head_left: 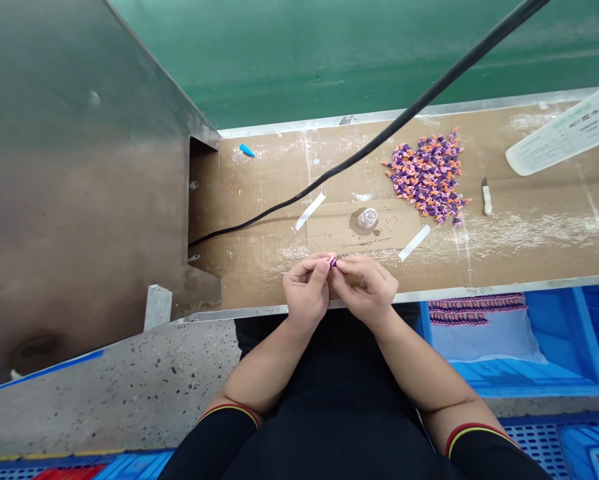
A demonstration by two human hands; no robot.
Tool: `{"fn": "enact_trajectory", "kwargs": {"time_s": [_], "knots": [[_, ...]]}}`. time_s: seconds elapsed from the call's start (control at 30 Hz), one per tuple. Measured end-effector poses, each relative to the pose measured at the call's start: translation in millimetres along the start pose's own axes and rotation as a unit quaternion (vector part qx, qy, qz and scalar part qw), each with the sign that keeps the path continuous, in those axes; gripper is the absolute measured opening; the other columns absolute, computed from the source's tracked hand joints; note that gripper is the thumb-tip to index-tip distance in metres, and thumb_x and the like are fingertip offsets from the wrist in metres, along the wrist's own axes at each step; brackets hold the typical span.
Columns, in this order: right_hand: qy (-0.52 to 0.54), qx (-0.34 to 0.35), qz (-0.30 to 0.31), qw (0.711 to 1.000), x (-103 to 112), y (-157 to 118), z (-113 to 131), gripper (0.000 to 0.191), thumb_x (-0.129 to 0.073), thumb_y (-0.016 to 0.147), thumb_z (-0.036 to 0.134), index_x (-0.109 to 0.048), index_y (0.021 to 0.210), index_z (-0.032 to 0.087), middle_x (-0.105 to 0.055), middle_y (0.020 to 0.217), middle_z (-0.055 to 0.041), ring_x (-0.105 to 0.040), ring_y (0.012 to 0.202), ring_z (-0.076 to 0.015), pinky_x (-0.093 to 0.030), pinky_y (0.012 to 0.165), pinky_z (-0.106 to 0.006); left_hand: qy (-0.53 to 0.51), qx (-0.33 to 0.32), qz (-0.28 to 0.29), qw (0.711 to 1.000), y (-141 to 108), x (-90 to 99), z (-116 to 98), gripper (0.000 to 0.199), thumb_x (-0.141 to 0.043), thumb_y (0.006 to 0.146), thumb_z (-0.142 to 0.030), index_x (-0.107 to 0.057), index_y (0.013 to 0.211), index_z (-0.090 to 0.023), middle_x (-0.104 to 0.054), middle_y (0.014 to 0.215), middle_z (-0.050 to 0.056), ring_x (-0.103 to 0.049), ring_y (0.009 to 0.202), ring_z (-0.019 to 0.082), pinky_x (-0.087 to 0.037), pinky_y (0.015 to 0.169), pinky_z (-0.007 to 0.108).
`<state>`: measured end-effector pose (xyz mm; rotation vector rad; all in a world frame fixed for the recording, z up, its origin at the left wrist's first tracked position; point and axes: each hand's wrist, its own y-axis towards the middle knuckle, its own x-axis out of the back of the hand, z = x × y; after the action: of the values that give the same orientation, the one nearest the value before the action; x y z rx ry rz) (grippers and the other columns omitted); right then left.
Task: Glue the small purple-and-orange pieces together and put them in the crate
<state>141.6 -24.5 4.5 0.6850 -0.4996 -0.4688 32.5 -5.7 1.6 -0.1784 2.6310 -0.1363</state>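
The pinched fingertips of the left hand (307,291) and right hand (364,291) meet close together, both holding one tiny purple-and-pink piece (333,261) just over the near edge of a long cardboard-covered bench (249,280). At 12 o'clock, one small clear plastic cup (367,218) sits on a cardboard patch, flanked by two white strips of tape (310,211) (414,243). At 1 o'clock lies one heaped pile of purple-and-orange pieces (426,175), too many to count. Beyond it, at 2 o'clock, are one white-handled craft knife (487,199) and one white printed sheet (564,130). One black cable (379,147) runs diagonally across the bench beyond the cup, and one blue tapered plastic piece (246,151) lies at 11 o'clock. A dull steel panel (79,167) rises at 10 o'clock. At 4 o'clock, a blue plastic crate (564,347) holds rows of purple-and-orange pieces (474,310) on a pale liner.
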Motion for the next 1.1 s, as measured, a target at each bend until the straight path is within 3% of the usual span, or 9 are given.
{"fn": "enact_trajectory", "kwargs": {"time_s": [0.57,0.73,0.9,1.1], "knots": [[0.041,-0.023,0.021,0.999,2.9,3.4,1.7,0.022,-0.077,0.090,0.008,-0.072,0.102,0.026,-0.082,0.089,-0.0013,-0.080,0.075,-0.0163,-0.070,0.070,-0.028,-0.025,0.047,-0.002,0.999,0.6,2.9,-1.8,0.035,-0.100,0.074,-0.050,-0.081,0.072,-0.020,-0.080,0.086,0.006,-0.074,0.072,0.012,-0.065,0.071,0.023],[0.037,-0.017,0.020,0.999,3.7,3.6,1.4,0.023,-0.076,0.090,0.008,-0.071,0.102,0.027,-0.080,0.088,0.0000,-0.078,0.072,-0.0157,-0.069,0.065,-0.027,-0.004,0.022,0.006,1.000,-0.3,2.4,-1.4,0.039,-0.098,0.076,-0.052,-0.079,0.071,-0.019,-0.080,0.084,0.006,-0.075,0.074,0.012,-0.065,0.072,0.022],[0.028,-0.009,0.026,0.999,4.6,2.3,0.3,0.028,-0.072,0.093,0.008,-0.071,0.111,0.029,-0.079,0.095,-0.0013,-0.078,0.080,-0.0172,-0.069,0.070,-0.030,0.027,-0.004,0.043,0.999,-3.6,3.5,-1.1,0.031,-0.096,0.081,-0.048,-0.082,0.084,-0.020,-0.083,0.091,0.008,-0.081,0.085,0.016,-0.068,0.082,0.025],[0.020,0.002,0.033,0.999,5.3,2.0,0.3,0.029,-0.072,0.094,0.008,-0.071,0.115,0.030,-0.078,0.098,-0.0018,-0.079,0.083,-0.0175,-0.070,0.074,-0.032,0.022,-0.009,0.016,1.000,-0.8,1.8,0.8,0.032,-0.099,0.076,-0.050,-0.083,0.079,-0.022,-0.083,0.088,0.006,-0.081,0.081,0.017,-0.069,0.078,0.026]]}}
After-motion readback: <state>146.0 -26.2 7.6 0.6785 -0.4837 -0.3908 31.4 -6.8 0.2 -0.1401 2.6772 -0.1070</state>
